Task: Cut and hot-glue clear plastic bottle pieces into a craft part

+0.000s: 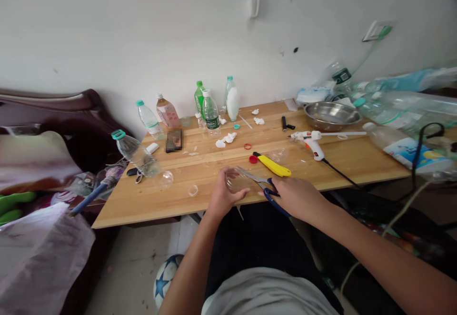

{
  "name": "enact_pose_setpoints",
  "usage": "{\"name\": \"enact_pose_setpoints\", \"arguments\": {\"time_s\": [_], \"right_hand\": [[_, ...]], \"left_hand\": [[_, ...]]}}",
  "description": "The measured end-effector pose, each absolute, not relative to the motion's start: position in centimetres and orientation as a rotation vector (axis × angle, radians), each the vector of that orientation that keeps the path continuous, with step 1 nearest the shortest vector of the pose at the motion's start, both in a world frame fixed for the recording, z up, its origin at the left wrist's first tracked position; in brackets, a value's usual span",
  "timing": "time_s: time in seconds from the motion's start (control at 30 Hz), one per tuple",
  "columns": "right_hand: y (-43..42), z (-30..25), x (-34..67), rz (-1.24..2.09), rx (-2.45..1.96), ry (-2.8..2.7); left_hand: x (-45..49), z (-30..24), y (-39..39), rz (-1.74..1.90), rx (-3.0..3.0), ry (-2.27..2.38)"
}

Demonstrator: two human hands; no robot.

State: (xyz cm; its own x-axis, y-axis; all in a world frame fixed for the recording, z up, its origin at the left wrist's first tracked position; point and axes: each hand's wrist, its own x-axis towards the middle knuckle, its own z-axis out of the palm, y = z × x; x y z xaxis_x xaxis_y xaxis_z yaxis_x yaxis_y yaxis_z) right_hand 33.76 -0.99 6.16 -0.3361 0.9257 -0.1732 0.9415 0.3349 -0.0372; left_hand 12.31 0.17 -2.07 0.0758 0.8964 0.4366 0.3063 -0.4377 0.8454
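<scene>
My left hand (225, 192) is closed around a clear plastic bottle piece (236, 182) near the table's front edge. Its exact shape is hard to make out through the fingers. My right hand (294, 196) grips a pair of scissors (262, 182) with dark blue handles. The scissor blades point left and lie at the upper rim of the clear piece; whether they are cutting into it I cannot tell. Just beyond my hands lie a yellow utility knife (274, 165) and a red bottle cap (253, 159).
On the wooden table (143, 203) stand several bottles, among them a cut clear bottle (137, 153) at left. A white glue gun (312, 142) with a black cord and a metal bowl (332, 115) are at right. Crumpled tissues (226, 140) lie mid-table. A ball (167, 277) rests on the floor.
</scene>
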Motion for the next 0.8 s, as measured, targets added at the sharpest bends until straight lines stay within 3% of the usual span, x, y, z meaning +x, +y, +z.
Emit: {"name": "enact_pose_setpoints", "arguments": {"time_s": [0.8], "right_hand": [[0.2,6.2,34.0,-0.372,1.541,2.461]], "left_hand": [[12.0,-1.1,-0.1,1.345,1.776,1.134]]}}
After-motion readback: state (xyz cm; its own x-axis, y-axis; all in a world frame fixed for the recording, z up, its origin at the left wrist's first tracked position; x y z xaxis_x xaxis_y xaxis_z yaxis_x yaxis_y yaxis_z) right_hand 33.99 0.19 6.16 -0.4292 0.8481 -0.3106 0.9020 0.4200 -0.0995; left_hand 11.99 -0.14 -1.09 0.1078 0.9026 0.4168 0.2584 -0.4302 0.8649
